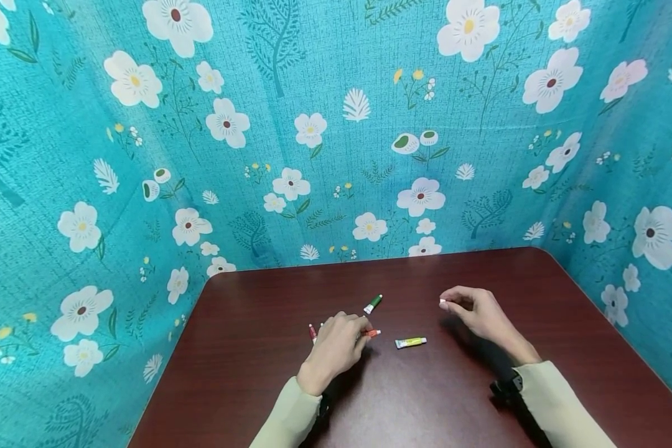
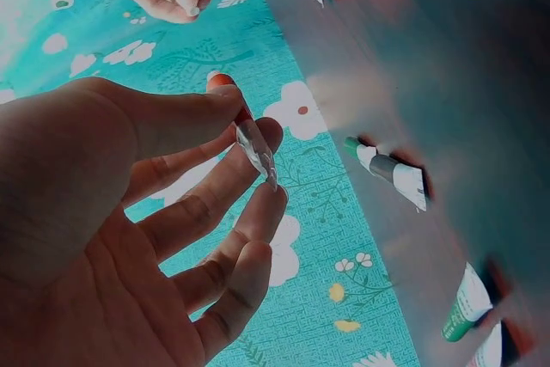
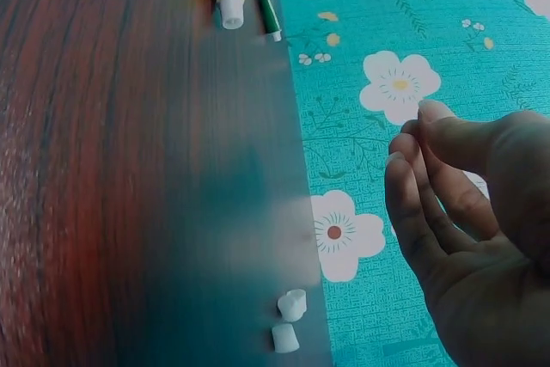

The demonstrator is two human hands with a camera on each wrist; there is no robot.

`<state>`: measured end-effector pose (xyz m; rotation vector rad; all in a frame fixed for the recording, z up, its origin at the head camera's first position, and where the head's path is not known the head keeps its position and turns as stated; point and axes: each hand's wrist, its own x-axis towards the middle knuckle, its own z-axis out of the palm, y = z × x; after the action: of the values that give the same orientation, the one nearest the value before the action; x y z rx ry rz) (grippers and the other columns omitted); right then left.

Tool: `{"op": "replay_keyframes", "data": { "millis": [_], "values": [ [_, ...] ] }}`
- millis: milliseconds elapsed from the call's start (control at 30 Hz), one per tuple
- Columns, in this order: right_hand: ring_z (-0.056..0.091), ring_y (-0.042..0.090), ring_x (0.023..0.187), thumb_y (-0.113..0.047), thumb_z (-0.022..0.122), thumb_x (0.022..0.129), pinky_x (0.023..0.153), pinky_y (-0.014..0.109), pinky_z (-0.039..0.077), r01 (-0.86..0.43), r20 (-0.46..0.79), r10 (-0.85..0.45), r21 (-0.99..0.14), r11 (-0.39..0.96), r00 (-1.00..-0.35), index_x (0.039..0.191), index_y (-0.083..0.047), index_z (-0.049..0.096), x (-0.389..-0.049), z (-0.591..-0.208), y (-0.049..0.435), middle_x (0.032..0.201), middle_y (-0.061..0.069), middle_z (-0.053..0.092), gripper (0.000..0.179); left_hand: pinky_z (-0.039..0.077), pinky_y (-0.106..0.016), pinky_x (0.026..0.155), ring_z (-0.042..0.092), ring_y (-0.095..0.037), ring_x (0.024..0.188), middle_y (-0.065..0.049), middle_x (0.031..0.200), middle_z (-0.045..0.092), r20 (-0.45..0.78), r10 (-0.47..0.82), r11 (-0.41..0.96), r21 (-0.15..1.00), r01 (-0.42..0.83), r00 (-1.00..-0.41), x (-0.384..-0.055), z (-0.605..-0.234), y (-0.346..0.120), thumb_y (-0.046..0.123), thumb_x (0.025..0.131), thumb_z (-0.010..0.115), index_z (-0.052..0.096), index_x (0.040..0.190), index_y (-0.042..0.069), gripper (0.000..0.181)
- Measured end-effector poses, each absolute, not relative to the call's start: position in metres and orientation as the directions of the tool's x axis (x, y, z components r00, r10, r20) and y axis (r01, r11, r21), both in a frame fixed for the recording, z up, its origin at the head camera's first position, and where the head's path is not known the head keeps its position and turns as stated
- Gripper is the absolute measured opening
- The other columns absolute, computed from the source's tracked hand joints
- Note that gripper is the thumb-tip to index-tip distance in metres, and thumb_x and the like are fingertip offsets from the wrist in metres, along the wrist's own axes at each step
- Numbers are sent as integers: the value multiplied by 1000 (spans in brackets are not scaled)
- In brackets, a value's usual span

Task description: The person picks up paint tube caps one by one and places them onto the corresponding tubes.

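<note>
My left hand holds a small orange paint tube between thumb and fingers, its crimped end pointing away from the palm. In the head view only the tube's orange end shows past the fingers. To the right, my right hand hovers over the table, thumb and fingertips close together. Nothing shows between them in the right wrist view. Two white caps lie on the table by that hand. A yellow tube lies between the hands, and a green tube farther back.
A red tube lies just left of my left hand. Another green tube, mostly hidden in the head view, lies beside it. The dark reddish-brown table ends at a turquoise flowered cloth behind and at both sides.
</note>
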<state>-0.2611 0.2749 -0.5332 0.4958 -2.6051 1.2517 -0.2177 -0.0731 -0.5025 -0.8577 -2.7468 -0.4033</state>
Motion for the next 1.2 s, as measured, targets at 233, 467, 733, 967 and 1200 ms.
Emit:
{"op": "replay_keyframes", "data": {
  "millis": [233,467,733,967,1200],
  "values": [
    [69,15,79,-13,78,98,71,22,58,-385,318,-218,-721,577,-923,108,-17,80,-262,-531,268,98,0,79,11,51,-25,66,61,-12,76,6,90,77,316,520,790,175,587,-793,-220,-501,-69,24,98,79,81,101,20,6],
    [68,12,81,-13,78,98,72,22,58,-401,338,-219,-718,568,-915,110,-19,79,-259,-532,264,100,-1,78,13,52,-27,67,62,-13,78,6,93,78,325,535,786,148,601,-780,-220,-501,-68,26,99,78,81,103,21,7],
    [64,9,76,-9,78,97,69,23,57,-487,407,-269,-698,524,-873,106,-24,78,-260,-534,251,98,-6,73,17,53,-27,69,62,-14,78,6,94,78,363,537,781,127,611,-762,-220,-500,-73,23,97,81,80,106,20,9],
    [65,8,78,-3,79,94,69,22,57,-526,443,-285,-692,495,-850,103,-23,78,-256,-533,244,97,-6,71,21,53,-27,72,61,-13,80,6,98,78,350,543,780,128,613,-764,-220,-501,-73,24,98,80,80,108,20,11],
    [64,6,77,-4,80,95,67,22,56,-539,450,-297,-695,475,-842,102,-23,79,-251,-528,238,95,-6,72,20,55,-29,75,63,-14,83,6,99,78,358,549,771,130,623,-755,-220,-502,-72,22,98,80,79,109,20,12]
  ]
}}
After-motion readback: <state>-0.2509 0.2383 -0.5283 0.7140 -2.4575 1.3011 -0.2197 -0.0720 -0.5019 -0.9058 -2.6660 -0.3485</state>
